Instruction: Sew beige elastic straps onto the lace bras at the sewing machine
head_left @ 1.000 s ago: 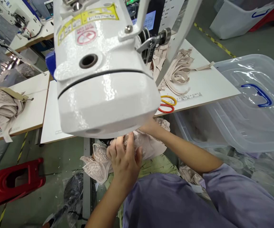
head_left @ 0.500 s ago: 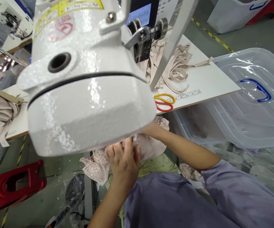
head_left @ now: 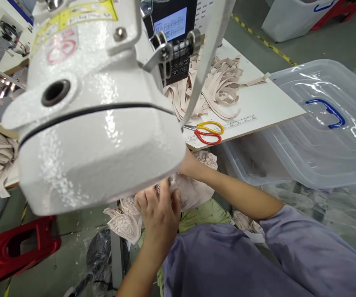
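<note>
A large white sewing machine head fills the upper left and hides the needle area. Below its front edge my left hand lies on a pale pink lace garment, fingers pressed flat on the fabric. My right forearm reaches in from the right; my right hand is mostly hidden under the machine, touching the same lace piece. Part of the lace hangs over the table edge at the left of my left hand.
Yellow-and-red scissors lie on the white table beside a heap of beige straps. A clear plastic bin with a blue-handled lid stands right. A red stool sits on the floor at left. The machine's control screen is behind.
The view has shifted, so the machine head appears further left and lower. My hands stay on the lace garment with only slight finger movement.
</note>
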A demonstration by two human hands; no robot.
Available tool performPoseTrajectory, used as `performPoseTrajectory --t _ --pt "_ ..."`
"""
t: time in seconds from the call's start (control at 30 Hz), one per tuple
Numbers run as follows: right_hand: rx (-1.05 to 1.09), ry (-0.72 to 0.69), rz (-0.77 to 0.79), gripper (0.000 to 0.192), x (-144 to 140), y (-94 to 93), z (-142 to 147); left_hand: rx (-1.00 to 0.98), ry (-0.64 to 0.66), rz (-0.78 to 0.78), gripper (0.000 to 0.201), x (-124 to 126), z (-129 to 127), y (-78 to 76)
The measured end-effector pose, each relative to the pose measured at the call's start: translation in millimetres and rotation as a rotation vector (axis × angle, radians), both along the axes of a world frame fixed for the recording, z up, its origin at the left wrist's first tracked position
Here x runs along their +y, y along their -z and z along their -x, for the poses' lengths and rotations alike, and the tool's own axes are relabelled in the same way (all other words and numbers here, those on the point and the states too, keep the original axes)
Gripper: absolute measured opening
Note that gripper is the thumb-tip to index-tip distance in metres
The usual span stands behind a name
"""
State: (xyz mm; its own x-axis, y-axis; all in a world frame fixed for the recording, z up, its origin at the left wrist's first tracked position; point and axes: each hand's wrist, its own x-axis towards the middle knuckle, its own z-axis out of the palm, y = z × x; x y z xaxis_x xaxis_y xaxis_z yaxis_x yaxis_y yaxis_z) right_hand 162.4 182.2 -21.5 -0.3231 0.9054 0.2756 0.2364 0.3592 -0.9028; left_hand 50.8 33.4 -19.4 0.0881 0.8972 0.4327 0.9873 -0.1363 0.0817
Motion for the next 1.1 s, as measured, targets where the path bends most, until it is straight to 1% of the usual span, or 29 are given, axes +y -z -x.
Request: performPoseTrajectory --t 0.1,0.17,0.23,0.3,0.37,0.4,0.5,0.53,0.57,0.6,0.67,0.8,0.97,1.1 --pt "0.002 0.014 0.012 0.015 0 -1.3 0 0.000 0.016 -0.009 0.051 1 0 -1.0" --pt "0.013 -0.002 -0.013 0.014 1 1.3 0 -0.030 0.038 -0.010 0.049 1 2 -1.1" --pt "0.053 -0.019 -0.061 0.011 1 6.9 -1 -0.093 0.065 -0.024 0.049 1 7 0.8" --pt "0.132 -0.011 -0.078 0.008 -2 14.3 -4 -0.206 0.067 -0.064 0.050 -1 15 5.3" --pt "0.218 0.028 -0.034 0.010 -9 22.3 -8 -0.404 0.029 -0.049 0.052 -3 22 11.6" --pt "0.251 0.049 0.002 0.012 -14 26.1 -11 -0.548 0.006 -0.001 0.052 -4 26 14.9" --pt "0.295 0.068 0.081 0.011 -32 36.9 -21 -1.020 -0.009 0.264 0.052 -4 31 22.7" --pt "0.289 0.059 0.092 0.011 -38 40.0 -24 -1.123 -0.004 0.331 0.053 -3 31 24.2" --pt "0.278 0.049 0.095 0.011 -44 42.9 -26 -1.180 -0.005 0.369 0.055 -3 31 25.0" --pt "0.264 0.038 0.087 0.011 -49 45.4 -28 -1.195 -0.010 0.383 0.058 -2 31 25.3" --pt "0.238 0.007 0.049 0.012 -57 48.8 -31 -1.167 -0.020 0.357 0.060 0 29 24.7" --pt "0.200 -0.055 -0.050 0.021 -64 49.7 -33 -1.149 -0.036 0.306 0.057 -1 26 22.1" --pt "0.146 -0.043 -0.087 0.028 -68 46.0 -34 -1.072 -0.154 0.345 0.054 -4 25 19.9" --pt "0.150 -0.036 -0.076 0.029 -69 44.7 -35 -1.047 -0.135 0.330 0.052 -6 26 18.7"
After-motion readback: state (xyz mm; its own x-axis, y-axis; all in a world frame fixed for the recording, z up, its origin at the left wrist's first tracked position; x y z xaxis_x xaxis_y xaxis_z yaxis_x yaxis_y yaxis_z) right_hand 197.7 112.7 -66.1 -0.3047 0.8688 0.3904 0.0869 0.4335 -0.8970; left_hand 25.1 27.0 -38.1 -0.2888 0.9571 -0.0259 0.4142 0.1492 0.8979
